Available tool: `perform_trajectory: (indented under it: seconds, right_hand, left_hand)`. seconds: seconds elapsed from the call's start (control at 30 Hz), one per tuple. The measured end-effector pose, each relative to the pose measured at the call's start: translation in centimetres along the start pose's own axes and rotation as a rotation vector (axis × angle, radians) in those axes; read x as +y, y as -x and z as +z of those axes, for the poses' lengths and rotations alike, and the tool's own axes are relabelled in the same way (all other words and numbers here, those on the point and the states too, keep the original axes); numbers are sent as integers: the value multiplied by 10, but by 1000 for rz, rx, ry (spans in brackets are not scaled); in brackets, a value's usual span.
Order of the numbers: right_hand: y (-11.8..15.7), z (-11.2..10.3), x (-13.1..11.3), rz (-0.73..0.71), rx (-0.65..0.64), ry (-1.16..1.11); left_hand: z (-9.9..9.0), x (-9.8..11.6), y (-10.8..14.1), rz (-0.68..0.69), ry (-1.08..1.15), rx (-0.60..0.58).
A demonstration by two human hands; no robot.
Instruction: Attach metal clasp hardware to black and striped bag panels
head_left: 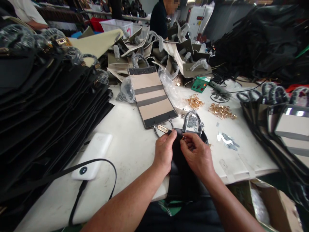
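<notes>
In the head view, has a black bag piece (181, 182) between both hands, over the near edge of the white surface (134, 138). With the left hand (164, 149), nearly closed, pinches a black strap (169, 131) ending in a gold-coloured plate (163, 129) between thumb and fingers. With the right hand (196, 151) curled nearly closed, pinches a small shiny piece (183, 138) at the bag piece; cannot tell exactly what. Has a clear-wrapped handle (185, 123) just beyond the right hand and a beige-and-black panel (148, 80) lying flat beyond the left. Farther right, has gold-coloured fasteners (222, 111) in two heaps and loose silver-coloured strips (228, 141). To the left, has a white power bank (94, 154) with a cable (78, 199) plugged in, near stacked black bags (58, 96).
</notes>
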State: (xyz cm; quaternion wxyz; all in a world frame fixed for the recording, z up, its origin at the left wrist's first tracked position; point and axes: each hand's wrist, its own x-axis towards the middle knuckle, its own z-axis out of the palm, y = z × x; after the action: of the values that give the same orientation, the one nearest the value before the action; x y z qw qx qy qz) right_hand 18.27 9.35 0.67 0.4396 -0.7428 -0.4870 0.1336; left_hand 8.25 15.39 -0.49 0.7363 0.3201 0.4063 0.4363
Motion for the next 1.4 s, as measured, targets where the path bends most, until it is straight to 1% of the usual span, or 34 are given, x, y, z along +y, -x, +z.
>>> perform_trajectory:
  seconds: [0.1, 0.27, 0.37, 0.47, 0.6, 0.73, 0.9, 1.0, 1.1, 1.23, 1.3, 1.4]
  right_hand:
    - [-3, -3, 2, -2, -73, -3]
    - [-6, -5, 4, 28, -118, -27]
    - [-9, -7, 5, 65, -154, -44]
    - [-12, -10, 7, 113, -190, -71]
    - [-12, -11, 8, 147, -149, -120]
    - [-10, -10, 7, 157, -117, -135]
    - [-12, -11, 5, 150, -165, -116]
    - [-14, -12, 4, 175, -178, -126]
    - [-12, -11, 4, 206, -135, -153]
    - [-6, -8, 6, 193, -53, -146]
    - [-6, -6, 6, 186, -42, -140]
    - [-8, -6, 4, 197, -68, -143]
  left_hand:
    - [-1, -3, -2, 26, -48, 24]
    - [-3, -7, -4, 54, -59, -9]
    - [-3, -6, -3, 61, -107, -11]
    - [-2, -4, -1, 65, -108, -25]
    - [-1, -2, -2, 66, -68, -48]
    - [-1, -3, -2, 72, -62, -31]
    - [-1, -4, -2, 65, -80, -11]
    - [-1, -2, -1, 51, -99, -14]
    - [0, -1, 0, 38, -67, -35]
    - [1, 0, 0, 35, -44, -53]
    - [1, 0, 0, 34, -70, -38]
    - [0, -2, -1, 23, -103, -6]
